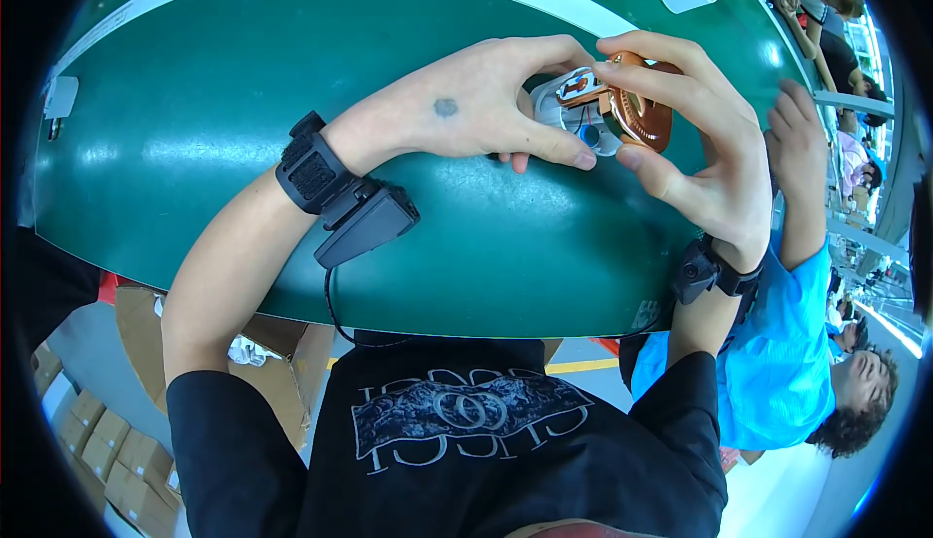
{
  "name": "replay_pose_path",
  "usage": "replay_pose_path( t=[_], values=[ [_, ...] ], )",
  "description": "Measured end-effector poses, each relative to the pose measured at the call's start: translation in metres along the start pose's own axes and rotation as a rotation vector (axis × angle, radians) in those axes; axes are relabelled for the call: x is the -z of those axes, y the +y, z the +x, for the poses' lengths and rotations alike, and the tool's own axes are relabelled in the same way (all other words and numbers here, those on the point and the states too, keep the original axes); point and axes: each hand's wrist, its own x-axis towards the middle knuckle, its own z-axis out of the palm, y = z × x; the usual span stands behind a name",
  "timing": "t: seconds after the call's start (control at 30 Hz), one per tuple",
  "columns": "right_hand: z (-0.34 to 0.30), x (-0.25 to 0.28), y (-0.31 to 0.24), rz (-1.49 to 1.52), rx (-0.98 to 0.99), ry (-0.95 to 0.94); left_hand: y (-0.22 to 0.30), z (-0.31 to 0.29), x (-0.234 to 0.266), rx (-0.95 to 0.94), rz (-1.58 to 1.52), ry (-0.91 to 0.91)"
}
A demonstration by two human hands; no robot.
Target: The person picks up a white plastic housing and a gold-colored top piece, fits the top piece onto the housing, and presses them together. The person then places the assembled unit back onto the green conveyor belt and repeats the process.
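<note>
- White cup is gripped in the left hand, its long axis aimed toward the right hand.
- Copper cap is held by the right hand's fingers, beside the cup.

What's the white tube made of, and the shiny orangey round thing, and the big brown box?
The white tube looks like smooth plastic: pale, with a soft sheen. The round piece gleams copper-coloured, so maybe metal, maybe coated plastic. The brown box seems to be matte cardboard, with thin, stiff flaps.
</note>
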Motion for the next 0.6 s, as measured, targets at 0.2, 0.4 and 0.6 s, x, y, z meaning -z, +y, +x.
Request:
replay_pose_path(
  t=[0.2,0.4,0.6],
  values=[
    [-0.001,-0.002,0.001,0.028,-0.016,-0.018,-0.001,-0.002,0.000,-0.007,0.013,0.004],
    [0.001,-0.007,0.005,-0.001,0.069,0.006,-0.001,-0.002,0.000,-0.003,0.013,-0.002],
    [0.002,-0.017,0.005,0.028,0.115,0.042,-0.009,-0.004,-0.001,-0.047,0.024,-0.002]
  ],
)
